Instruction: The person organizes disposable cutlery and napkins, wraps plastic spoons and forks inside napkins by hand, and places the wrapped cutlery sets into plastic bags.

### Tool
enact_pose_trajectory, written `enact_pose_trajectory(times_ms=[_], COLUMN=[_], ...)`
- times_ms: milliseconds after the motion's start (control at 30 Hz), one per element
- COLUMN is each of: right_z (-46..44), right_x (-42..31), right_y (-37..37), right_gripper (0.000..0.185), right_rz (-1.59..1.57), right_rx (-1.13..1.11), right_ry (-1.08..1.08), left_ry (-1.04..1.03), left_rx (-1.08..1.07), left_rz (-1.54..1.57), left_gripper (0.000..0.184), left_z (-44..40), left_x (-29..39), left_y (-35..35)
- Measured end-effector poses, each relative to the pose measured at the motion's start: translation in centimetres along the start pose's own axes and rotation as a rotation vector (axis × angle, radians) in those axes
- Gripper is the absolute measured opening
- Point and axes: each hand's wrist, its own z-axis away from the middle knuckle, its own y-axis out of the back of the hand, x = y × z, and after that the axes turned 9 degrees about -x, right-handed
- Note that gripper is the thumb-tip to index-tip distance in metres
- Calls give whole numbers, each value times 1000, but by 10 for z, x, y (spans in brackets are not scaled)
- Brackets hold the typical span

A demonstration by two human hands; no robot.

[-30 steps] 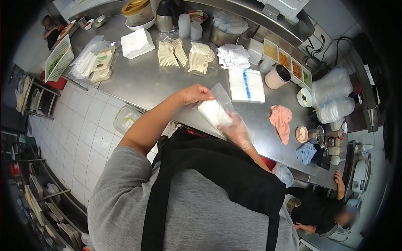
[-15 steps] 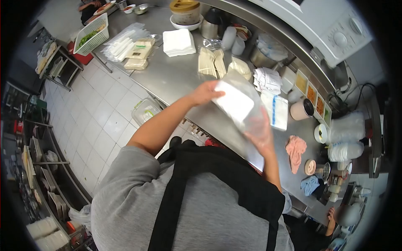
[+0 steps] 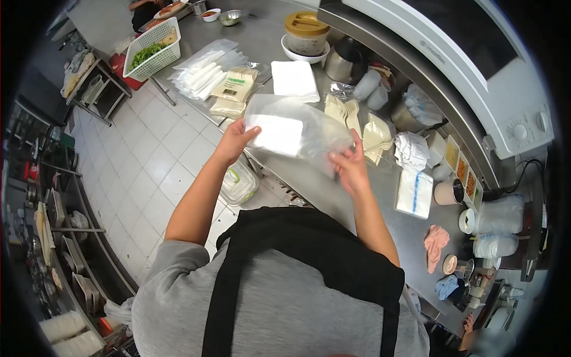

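Stretched between my hands above the steel counter is a clear plastic bag (image 3: 324,128) with a folded white napkin (image 3: 278,134) inside its left part. My left hand (image 3: 234,143) pinches the bag's left end, thumb on top over the napkin's edge. The bag's right end is gripped by my right hand (image 3: 350,165), fingers closed on the film. Just beyond the bag lie a stack of white napkins (image 3: 295,82) and several pale disposable forks and spoons (image 3: 340,110). Packs of beige utensils (image 3: 235,84) sit near my left hand, beside a pile of bagged white rolls (image 3: 205,74).
A steel counter (image 3: 375,193) runs diagonally, holding a gold-lidded tub (image 3: 307,33), a white cloth with a blue stripe (image 3: 414,193), a pink cloth (image 3: 436,247) and food containers (image 3: 461,169). A clear lidded box (image 3: 239,185) is below the edge. Other people's hands show at far ends.
Both hands have moved left with the bag, which is now spread wider and lies more level. The view has shifted, so the counter items appear further right.
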Motion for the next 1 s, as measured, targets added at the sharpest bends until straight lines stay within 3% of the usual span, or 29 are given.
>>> enact_pose_trajectory(times_ms=[67,100,200,333,433,600,733,800,900,1000], right_z=[-32,-44,-53,-45,-66,-58,-28,-18,-11,-12], right_x=[13,17,2,6,60,61,101,101,94,93], right_y=[6,18,10,-76,-78,-59,-5,-7,-16,-17], right_gripper=[66,50,43,56,62,56,40,33,29,30], right_rz=[-85,-116,-230,-184,66,238,723,815,957,991], right_rx=[61,48,16,-36,-58,35,48,110,154,184], right_ry=[44,169,158,-164,-94,35,189,234,261,275], left_ry=[10,12,9,-29,-35,-172,-227,-277,-176,89], left_rx=[34,61,104,85,84,201,524,695,958,953], left_rz=[8,54,129,89,-44,-156,-43,54,81,124], left_gripper=[32,32,32,30,29,29,23,26,37,54], left_z=[-1,-2,-3,-7,-11,-50,-126,-155,-199,-201], left_x=[0,2,9,-3,-6,34,43,49,29,36], left_y=[25,37,61,81,102,158,249,274,319,317])
